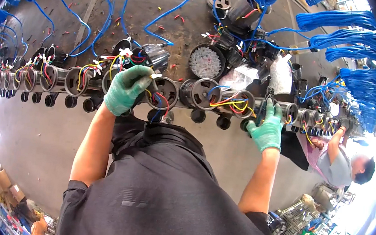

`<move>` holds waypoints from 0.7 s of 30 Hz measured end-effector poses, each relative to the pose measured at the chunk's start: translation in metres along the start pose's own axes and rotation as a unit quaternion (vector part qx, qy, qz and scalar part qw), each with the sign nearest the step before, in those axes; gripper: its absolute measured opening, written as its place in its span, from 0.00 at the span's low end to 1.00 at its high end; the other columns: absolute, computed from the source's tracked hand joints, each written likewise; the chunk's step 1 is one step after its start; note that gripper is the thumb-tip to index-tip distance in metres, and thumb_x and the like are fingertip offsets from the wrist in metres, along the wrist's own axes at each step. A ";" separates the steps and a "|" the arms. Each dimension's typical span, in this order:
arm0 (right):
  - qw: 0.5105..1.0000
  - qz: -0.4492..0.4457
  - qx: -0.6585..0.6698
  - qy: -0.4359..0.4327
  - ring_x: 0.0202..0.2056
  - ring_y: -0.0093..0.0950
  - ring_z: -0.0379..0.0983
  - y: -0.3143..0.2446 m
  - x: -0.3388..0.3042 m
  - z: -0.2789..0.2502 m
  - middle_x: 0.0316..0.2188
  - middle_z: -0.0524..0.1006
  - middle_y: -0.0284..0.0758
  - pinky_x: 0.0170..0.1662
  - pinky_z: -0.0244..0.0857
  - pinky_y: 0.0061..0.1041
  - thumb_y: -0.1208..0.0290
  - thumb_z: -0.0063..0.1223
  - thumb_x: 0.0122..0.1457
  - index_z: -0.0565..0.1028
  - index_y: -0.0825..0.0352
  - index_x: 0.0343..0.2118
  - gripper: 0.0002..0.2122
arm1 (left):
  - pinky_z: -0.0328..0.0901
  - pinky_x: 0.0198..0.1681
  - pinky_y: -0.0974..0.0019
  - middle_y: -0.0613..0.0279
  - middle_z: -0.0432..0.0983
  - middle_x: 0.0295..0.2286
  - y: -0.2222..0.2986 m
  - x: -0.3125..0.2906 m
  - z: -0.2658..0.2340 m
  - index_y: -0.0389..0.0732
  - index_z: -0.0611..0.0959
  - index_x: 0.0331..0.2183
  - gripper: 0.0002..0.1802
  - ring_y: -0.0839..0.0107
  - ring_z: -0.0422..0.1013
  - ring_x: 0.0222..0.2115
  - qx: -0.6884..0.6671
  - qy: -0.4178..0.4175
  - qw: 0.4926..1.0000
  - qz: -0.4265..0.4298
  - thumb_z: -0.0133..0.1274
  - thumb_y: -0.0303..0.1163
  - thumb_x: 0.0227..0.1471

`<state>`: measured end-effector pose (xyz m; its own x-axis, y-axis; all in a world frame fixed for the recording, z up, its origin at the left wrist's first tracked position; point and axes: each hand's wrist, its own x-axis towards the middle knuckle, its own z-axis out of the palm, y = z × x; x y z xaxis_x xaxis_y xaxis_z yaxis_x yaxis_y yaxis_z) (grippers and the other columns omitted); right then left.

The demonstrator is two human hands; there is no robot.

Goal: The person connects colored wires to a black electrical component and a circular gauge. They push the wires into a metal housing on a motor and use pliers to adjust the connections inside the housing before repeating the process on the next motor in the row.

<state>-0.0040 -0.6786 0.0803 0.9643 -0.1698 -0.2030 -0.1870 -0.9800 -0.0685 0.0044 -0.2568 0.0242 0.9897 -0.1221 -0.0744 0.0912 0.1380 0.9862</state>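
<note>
My left hand point(128, 88), in a green glove, is closed in a pinch on a small white wire connector point(155, 75). It is above the row of metal cylinders, beside an open one point(165, 91) with red and blue wires point(162, 102) hanging out. My right hand point(267, 130), also green-gloved, is farther right, its fingers around a dark hand tool point(266, 103) that looks like pliers, partly hidden by the glove. Between my hands are a cylinder with a slotted end point(203, 94) and another with yellow and red wires point(235, 105).
Behind the row, a black bowl point(192, 57) holds many small white connectors. Plastic bags point(281, 74) of white pieces lie to its right. Blue cable coils point(342, 23) line the table's far side. At the right, another person point(338, 165) works at the same row.
</note>
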 end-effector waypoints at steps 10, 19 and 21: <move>0.921 -0.289 0.234 0.118 0.54 0.45 0.72 -0.079 0.003 -0.030 0.52 0.73 0.47 0.59 0.67 0.43 0.76 0.64 0.44 0.66 0.71 0.65 0.39 | 0.74 0.43 0.67 0.62 0.82 0.35 -0.013 0.003 -0.005 0.34 0.82 0.47 0.11 0.74 0.78 0.37 -0.011 -0.010 1.000 -0.001 0.56 0.27 0.65; 0.880 -0.418 0.224 -0.020 0.46 0.51 0.74 -0.171 0.001 0.004 0.45 0.75 0.51 0.51 0.70 0.45 0.70 0.72 0.40 0.68 0.68 0.64 0.42 | 0.70 0.48 0.68 0.66 0.81 0.40 -0.004 0.001 -0.006 0.35 0.83 0.49 0.13 0.78 0.74 0.42 -0.009 -0.009 1.000 -0.007 0.58 0.29 0.64; 0.877 -0.418 0.236 -0.030 0.46 0.51 0.74 -0.177 0.001 0.005 0.44 0.75 0.51 0.50 0.70 0.45 0.70 0.72 0.39 0.68 0.67 0.64 0.43 | 0.70 0.50 0.69 0.67 0.81 0.41 -0.002 0.000 -0.006 0.35 0.83 0.49 0.13 0.78 0.73 0.43 0.001 -0.008 1.000 -0.007 0.58 0.29 0.65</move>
<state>0.0288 -0.5044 0.0876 0.7920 0.6076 0.0600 0.5104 -0.6050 -0.6111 0.0053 -0.2510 0.0210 0.9864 -0.1401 -0.0856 0.1045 0.1338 0.9855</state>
